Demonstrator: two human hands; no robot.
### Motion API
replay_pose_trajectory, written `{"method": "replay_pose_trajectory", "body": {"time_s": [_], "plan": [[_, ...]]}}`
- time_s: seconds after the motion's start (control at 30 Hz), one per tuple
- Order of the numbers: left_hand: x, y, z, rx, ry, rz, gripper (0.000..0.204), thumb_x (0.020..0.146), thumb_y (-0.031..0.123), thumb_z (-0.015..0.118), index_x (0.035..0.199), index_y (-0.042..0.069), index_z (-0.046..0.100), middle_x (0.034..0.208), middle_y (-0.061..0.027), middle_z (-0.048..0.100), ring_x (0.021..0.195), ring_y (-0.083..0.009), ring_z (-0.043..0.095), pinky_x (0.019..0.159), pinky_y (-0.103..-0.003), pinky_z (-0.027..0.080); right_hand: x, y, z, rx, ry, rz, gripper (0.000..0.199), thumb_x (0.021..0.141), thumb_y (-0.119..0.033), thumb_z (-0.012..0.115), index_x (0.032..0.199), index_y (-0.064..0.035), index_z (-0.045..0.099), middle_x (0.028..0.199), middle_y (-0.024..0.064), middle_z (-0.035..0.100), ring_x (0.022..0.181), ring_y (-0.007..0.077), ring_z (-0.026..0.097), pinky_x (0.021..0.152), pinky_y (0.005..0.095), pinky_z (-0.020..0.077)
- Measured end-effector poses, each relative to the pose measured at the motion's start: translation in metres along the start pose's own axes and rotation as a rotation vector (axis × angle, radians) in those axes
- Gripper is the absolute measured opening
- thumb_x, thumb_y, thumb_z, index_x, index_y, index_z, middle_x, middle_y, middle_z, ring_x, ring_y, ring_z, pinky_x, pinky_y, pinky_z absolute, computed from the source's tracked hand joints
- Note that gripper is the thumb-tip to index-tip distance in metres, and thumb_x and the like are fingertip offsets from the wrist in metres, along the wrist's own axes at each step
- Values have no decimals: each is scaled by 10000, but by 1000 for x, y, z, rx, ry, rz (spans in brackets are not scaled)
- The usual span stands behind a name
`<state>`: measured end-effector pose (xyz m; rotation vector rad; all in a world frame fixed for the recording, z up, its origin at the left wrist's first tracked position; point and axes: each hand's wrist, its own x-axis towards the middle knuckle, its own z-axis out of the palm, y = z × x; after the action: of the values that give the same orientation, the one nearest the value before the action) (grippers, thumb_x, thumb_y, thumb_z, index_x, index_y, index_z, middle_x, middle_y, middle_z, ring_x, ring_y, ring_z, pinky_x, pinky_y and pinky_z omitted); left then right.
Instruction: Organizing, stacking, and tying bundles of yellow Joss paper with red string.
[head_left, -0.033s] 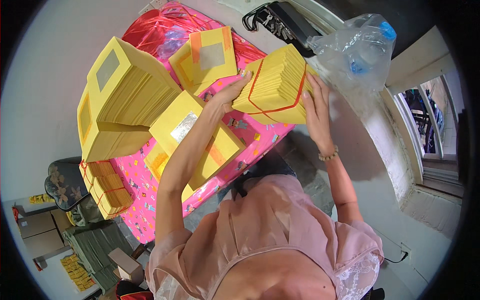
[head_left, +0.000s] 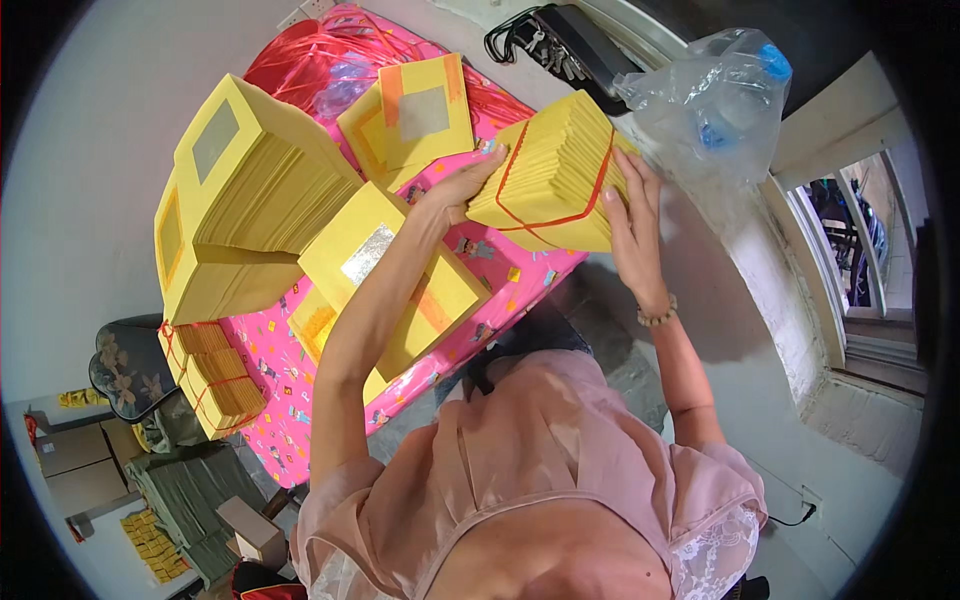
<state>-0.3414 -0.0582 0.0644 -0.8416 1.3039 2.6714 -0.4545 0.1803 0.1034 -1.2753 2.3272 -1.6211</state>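
Both my hands hold a bundle of yellow joss paper (head_left: 552, 180) tied crosswise with red string, tilted up over the right side of the table. My left hand (head_left: 468, 187) presses on its left end, fingertips at the upper corner. Against the right end lies my right hand (head_left: 636, 215), with fingers along the side and thumb nearer me. Under my left forearm rests a loose stack of joss paper (head_left: 355, 225) with a silver square on top. Two squarish pieces of joss paper (head_left: 425, 110), one overlapping the other, lie beyond my left hand.
Tall stacks of joss paper (head_left: 265, 150) fill the left of the pink patterned table (head_left: 290, 430); smaller tied bundles (head_left: 215, 380) sit at its left edge. Red string (head_left: 290, 60) piles at the back. A black case with keys (head_left: 575, 50) and a clear plastic bag (head_left: 705, 110) lie on the right ledge.
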Motion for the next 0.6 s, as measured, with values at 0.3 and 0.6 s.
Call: {"method": "replay_pose_trajectory", "body": {"time_s": [0.3, 0.6], "plan": [[21, 2, -2, 43, 140, -34, 438, 1020, 366, 539, 1285, 19, 579, 1191, -88, 660, 1028, -174, 645, 889, -314, 533, -6, -20, 1, -240, -44, -129, 517, 931, -227, 624, 1405, -63, 498, 1397, 186, 414, 1288, 349, 391, 1079, 437, 307], [-55, 15, 20, -30, 490, 284, 597, 942, 554, 545, 1292, 71, 552, 1161, -18, 594, 1034, -143, 526, 919, -343, 401, 34, 6, 26, -71, -9, -199, 602, 898, -211, 675, 1416, -25, 431, 1344, 192, 456, 1254, 355, 419, 1076, 429, 329]]}}
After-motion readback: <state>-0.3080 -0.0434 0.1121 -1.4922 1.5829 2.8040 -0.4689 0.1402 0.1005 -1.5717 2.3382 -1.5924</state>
